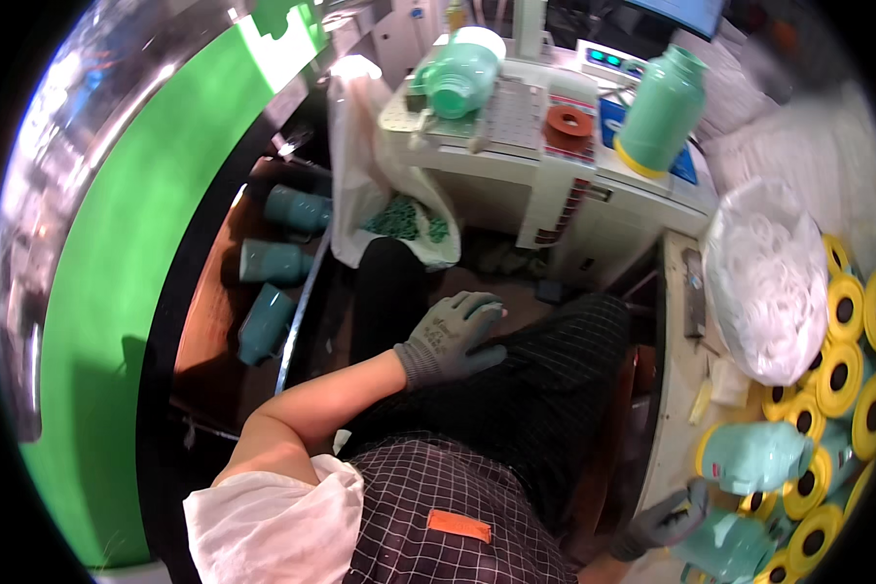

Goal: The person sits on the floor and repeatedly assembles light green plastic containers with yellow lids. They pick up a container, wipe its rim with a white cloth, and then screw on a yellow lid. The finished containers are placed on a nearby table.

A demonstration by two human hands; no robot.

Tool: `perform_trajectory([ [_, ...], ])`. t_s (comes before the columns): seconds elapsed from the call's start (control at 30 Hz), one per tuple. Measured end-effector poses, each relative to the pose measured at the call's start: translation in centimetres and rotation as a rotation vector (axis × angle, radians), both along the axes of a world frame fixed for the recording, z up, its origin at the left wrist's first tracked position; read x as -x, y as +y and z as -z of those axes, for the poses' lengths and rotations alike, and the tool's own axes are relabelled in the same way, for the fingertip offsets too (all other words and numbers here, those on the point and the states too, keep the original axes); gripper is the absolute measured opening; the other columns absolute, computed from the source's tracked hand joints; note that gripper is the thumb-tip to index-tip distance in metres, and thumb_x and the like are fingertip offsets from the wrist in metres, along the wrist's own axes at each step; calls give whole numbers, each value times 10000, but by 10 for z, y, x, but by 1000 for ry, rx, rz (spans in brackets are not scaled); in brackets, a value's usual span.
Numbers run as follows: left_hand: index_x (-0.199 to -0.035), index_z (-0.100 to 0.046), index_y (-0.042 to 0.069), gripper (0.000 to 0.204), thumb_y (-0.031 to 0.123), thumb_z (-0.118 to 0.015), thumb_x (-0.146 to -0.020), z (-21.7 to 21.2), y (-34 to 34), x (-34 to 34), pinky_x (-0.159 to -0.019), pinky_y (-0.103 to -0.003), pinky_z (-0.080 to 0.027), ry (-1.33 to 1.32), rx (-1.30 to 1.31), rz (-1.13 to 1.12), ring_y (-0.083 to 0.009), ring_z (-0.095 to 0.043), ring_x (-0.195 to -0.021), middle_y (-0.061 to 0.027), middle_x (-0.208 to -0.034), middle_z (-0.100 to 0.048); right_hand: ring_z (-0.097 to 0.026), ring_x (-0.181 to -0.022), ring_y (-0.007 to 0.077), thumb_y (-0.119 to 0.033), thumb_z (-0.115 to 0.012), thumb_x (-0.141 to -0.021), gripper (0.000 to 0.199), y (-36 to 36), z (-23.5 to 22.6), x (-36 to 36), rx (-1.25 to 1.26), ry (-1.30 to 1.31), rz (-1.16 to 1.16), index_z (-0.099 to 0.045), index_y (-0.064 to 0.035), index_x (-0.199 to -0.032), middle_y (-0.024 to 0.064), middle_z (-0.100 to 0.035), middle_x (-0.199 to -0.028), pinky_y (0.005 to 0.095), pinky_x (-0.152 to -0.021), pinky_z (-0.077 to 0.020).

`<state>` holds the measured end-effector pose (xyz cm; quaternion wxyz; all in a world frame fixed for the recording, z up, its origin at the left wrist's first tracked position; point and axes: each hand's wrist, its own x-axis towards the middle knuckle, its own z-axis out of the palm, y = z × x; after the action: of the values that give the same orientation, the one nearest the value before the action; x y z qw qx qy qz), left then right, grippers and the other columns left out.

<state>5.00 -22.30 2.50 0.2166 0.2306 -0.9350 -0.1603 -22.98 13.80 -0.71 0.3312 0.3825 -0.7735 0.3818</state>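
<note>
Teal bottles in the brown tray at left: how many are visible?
3: upper bottle, middle bottle and lower bottle, all lying in the tray. Others may be hidden.

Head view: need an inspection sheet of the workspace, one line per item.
Surface: tan side bench on the right; white worktable ahead.
Job's things: green bottles with yellow bases, several clustered at lower right.
Clutter: orange-brown ring on the worktable; white rings in a plastic bag; green scraps in a white sack.
Hands: left hand, gloved, rests on dark trousers; right hand, gloved, beside a bottle, contact unclear.
Cables: nothing seen clearly.
Surroundings: green machine panel at left; brown tray holding three bluish-green bottles.
</note>
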Motion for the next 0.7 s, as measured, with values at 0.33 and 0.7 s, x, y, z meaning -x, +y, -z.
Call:
perform_trajectory([
  [0.33,-1311,-580,17,632,403,-827,-875,161,-50,-275,-1056,-493,-478,296,-124,-1244,-426,-595,-1240,-240,-1292,-642,-697,-926,323,-5,-739,-870,217,-184,29,-138,-441,-580,-1100,-752,6,-1087,168,-738,-1019,402,-845,-564],
  [0.7,-1511,-437,43,993,497,-896,-757,211,-235,-525,-1184,-451,-428,96,-308,-1904,-366,-540,-1398,-220,-1510,-546,-722,-917,321,-24,-777,-842,240,-231,12,-189,-682,-717,-1065,-758,11,-1079,168,-759,-1026,410,-825,-581],
])
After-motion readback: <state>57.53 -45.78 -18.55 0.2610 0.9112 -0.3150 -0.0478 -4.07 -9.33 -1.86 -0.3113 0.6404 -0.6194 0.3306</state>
